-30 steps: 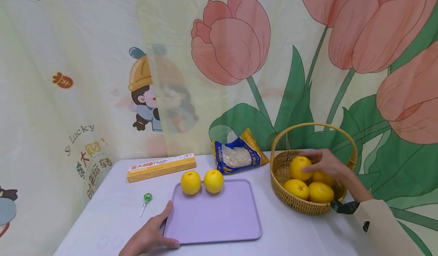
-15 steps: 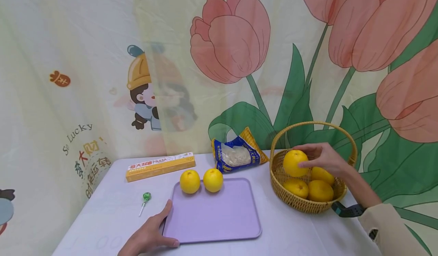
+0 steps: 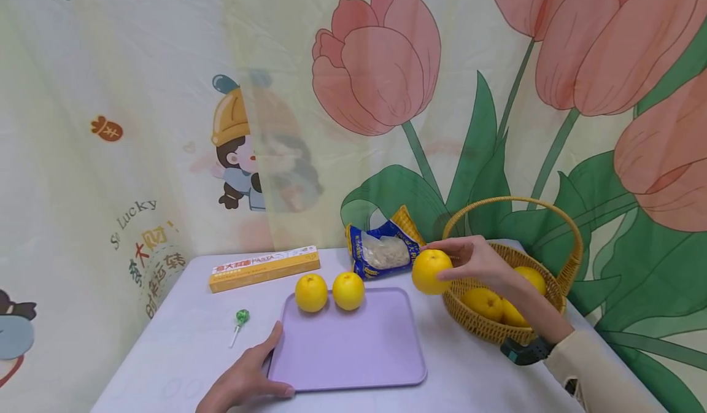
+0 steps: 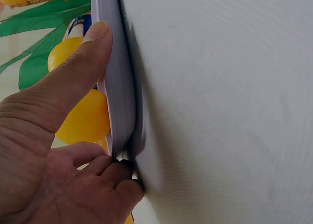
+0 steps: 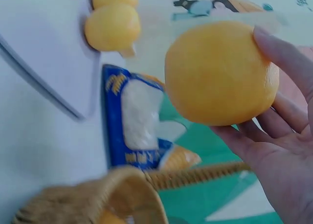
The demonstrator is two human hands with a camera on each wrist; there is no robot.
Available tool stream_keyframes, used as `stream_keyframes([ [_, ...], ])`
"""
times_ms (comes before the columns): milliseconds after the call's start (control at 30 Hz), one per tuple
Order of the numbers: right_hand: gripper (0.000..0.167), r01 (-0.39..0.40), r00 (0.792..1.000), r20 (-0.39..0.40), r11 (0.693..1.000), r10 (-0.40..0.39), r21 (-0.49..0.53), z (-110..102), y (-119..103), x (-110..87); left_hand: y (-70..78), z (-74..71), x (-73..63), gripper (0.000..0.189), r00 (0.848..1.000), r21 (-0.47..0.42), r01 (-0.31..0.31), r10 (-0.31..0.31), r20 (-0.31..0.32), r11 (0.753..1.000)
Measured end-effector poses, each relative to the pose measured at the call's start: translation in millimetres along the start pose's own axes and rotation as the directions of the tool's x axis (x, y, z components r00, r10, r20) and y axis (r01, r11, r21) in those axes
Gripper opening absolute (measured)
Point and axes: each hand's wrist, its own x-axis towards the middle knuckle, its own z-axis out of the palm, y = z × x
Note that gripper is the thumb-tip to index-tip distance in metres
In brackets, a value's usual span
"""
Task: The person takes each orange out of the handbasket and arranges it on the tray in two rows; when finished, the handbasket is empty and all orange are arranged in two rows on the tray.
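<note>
My right hand [image 3: 476, 264] holds a yellow orange [image 3: 432, 272] between thumb and fingers, in the air just left of the wicker basket [image 3: 466, 322]. The right wrist view shows the thumb on one side of this orange and the fingers on the other. Several more oranges [image 3: 482, 304] lie in the basket, partly covered by my forearm. At the left, my left hand [image 3: 243, 373] grips the near left corner of a purple tray [image 3: 353, 351]. In the left wrist view its thumb [image 4: 98, 35] lies along the tray's side. Two oranges [image 3: 311, 292] sit side by side at the tray's far edge.
Behind the tray lie a pasta box [image 3: 265, 270] and a blue and yellow bag [image 3: 381, 253]. A green lollipop [image 3: 242, 317] is on the white tablecloth [image 3: 166, 351] to the left. The basket's tall handle [image 3: 510, 199] arches over it. A printed curtain hangs behind the table.
My right hand has lifted one orange out of the basket and carried it left toward the tray. The left hand stays at the tray's corner.
</note>
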Motion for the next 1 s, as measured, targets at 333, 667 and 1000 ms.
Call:
stream_keyframes([
  [333, 0.056, 0.064, 0.998, 0.012, 0.998, -0.063, -0.030, 48, 30, 35.7, 2.1, -1.3, 1.9, 0.138, 1.000, 0.010, -0.001, 0.002, -0.014, 1.000],
  [667, 0.059, 0.003, 1.000, 0.015, 0.996, -0.002, -0.086, 78, 67, 52.9, 0.8, 4.6, -2.1, 0.134, 1.000, -0.037, 0.014, -0.015, -0.016, 0.999],
  [1000, 0.062, -0.014, 1.000, -0.010, 0.996, 0.013, -0.082, 81, 85, 63.7, -0.6, 2.4, -2.8, 0.134, 1.000, -0.041, 0.002, -0.004, -0.025, 0.999],
])
